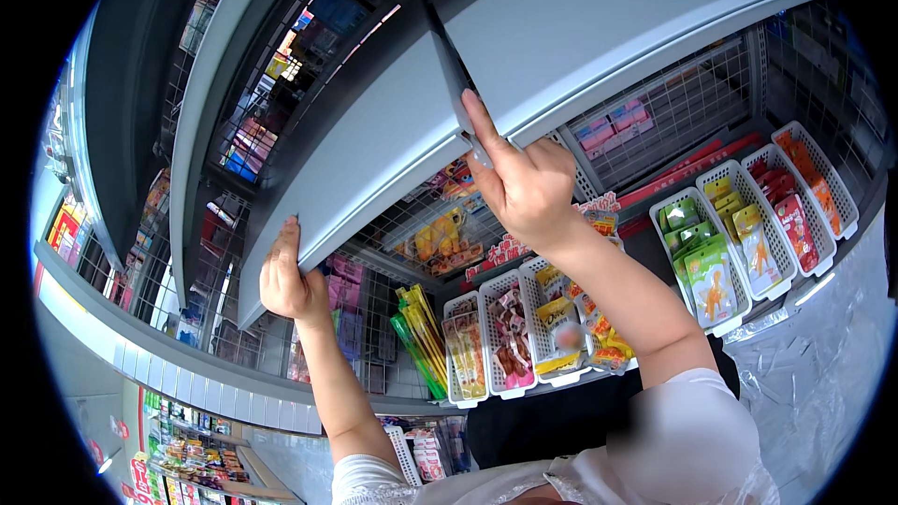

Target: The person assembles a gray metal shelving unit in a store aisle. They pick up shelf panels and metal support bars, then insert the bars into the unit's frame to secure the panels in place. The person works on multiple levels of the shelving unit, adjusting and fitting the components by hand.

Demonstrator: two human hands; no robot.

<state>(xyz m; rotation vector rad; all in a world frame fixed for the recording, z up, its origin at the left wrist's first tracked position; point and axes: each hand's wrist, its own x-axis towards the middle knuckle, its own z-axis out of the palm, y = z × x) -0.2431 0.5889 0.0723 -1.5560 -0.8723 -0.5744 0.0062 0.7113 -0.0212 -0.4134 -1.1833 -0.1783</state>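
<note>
A long grey metal shelf panel (360, 164) tilts across the middle, its right end beside a second grey shelf panel (617, 23) with a dark gap between them. My left hand (292, 271) is closed on the front edge near the panel's left end, fingers on top and the thumb mostly hidden. At the right end, my right hand (528, 182) grips the front corner: the index finger reaches along the gap and the thumb presses lower down. The other fingers of that hand are curled in.
Below stand white plastic baskets (510, 332) of snack packets, with more white baskets (706, 262) to the right. Wire mesh (673, 122) backs the rack. Further grey shelves (201, 112) rise at the left. Long yellow and green packs (418, 337) lean beside the baskets.
</note>
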